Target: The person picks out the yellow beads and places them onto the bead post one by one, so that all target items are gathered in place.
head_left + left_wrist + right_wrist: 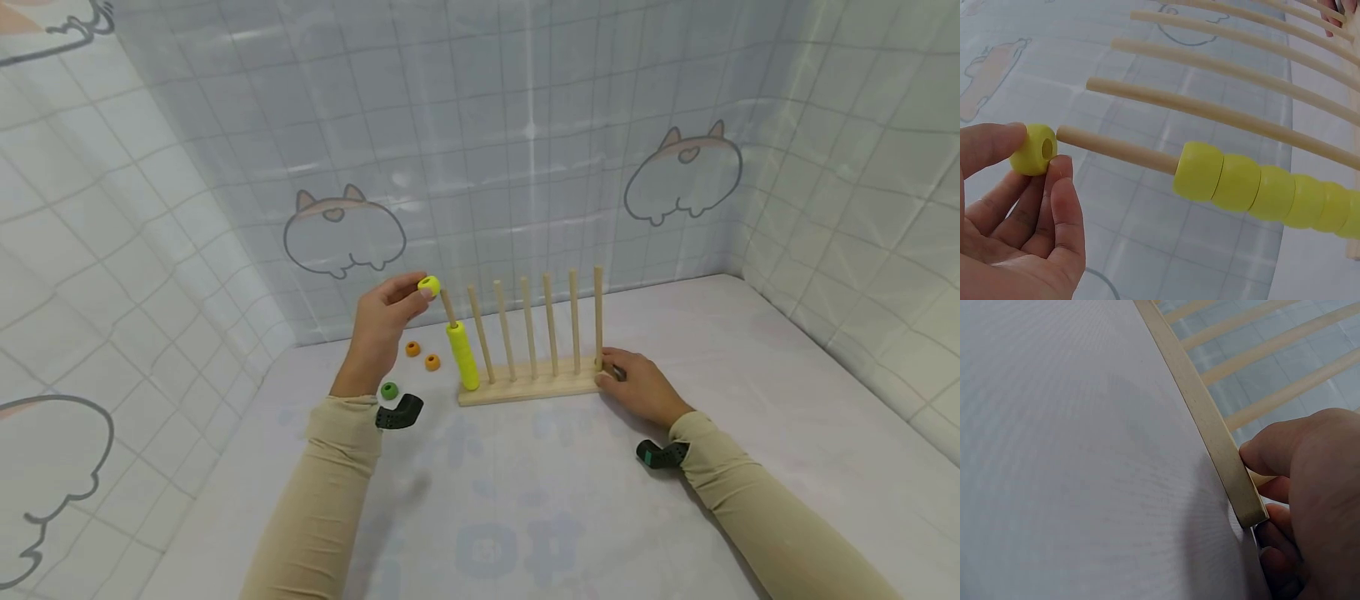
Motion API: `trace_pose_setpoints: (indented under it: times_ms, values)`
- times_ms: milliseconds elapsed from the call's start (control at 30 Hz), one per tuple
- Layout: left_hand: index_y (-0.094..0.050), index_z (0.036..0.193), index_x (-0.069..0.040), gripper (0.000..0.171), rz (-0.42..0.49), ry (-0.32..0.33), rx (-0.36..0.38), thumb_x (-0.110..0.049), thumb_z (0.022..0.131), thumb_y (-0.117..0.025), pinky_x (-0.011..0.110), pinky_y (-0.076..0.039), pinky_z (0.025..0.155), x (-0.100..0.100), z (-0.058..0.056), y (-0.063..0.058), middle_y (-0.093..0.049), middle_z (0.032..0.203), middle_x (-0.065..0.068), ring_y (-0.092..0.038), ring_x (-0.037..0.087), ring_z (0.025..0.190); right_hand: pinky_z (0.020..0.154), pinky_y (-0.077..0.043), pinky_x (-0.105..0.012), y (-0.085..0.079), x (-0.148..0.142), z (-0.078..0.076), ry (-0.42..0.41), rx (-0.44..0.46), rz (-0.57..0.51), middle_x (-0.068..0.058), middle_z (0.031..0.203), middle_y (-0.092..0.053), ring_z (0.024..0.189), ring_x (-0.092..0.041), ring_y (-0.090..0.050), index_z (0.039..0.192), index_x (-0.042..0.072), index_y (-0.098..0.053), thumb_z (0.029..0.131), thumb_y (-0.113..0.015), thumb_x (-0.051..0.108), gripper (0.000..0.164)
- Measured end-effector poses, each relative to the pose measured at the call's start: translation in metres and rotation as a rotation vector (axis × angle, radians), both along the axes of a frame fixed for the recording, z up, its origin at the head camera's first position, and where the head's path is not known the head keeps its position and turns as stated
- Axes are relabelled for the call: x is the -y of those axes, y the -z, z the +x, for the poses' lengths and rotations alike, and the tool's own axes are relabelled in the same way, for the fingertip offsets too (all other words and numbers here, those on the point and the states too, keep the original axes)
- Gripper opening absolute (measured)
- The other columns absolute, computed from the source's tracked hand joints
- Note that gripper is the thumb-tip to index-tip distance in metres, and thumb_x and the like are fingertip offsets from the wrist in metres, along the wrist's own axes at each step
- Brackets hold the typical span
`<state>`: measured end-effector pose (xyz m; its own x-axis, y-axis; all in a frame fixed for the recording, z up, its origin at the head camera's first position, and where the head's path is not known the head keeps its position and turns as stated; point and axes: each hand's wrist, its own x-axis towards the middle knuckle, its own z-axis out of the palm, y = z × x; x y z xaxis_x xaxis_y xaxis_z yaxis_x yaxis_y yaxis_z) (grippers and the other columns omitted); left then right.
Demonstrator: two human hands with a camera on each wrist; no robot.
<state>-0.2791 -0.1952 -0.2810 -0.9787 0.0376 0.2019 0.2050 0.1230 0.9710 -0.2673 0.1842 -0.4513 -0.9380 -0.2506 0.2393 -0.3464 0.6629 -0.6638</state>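
A yellow bead with a hole is pinched between the thumb and fingers of my left hand. In the left wrist view its hole faces the tip of the leftmost peg, close beside it. Several yellow beads are stacked on that peg, whose upper part is bare. The peg belongs to a wooden rack with several upright pegs in a row, the others bare. My right hand grips the right end of the rack's base, thumb and fingers around the edge.
Two orange beads and a green bead lie on the white tabletop left of the rack, near my left wrist. Behind stands a tile-patterned wall sheet with animal drawings. A similar side sheet rises on the right.
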Motion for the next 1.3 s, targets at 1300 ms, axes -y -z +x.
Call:
trace_pose_setpoints:
  times_ms: [1300]
  values:
    - [-0.062,0.134,-0.007,0.041,-0.069,0.045,-0.059,-0.017,0.096,-0.071,0.034,-0.046,0.105,-0.013,0.000,0.004,-0.063,0.128,0.008,-0.059,0.021,0.115,0.112,-0.034,-0.058,-0.003,0.001,0.001,0.002,0.006,0.005,-0.022,0.147,-0.049,0.135,-0.045,-0.042,0.139,-0.004,-0.056,0.099,-0.063,0.022,0.049]
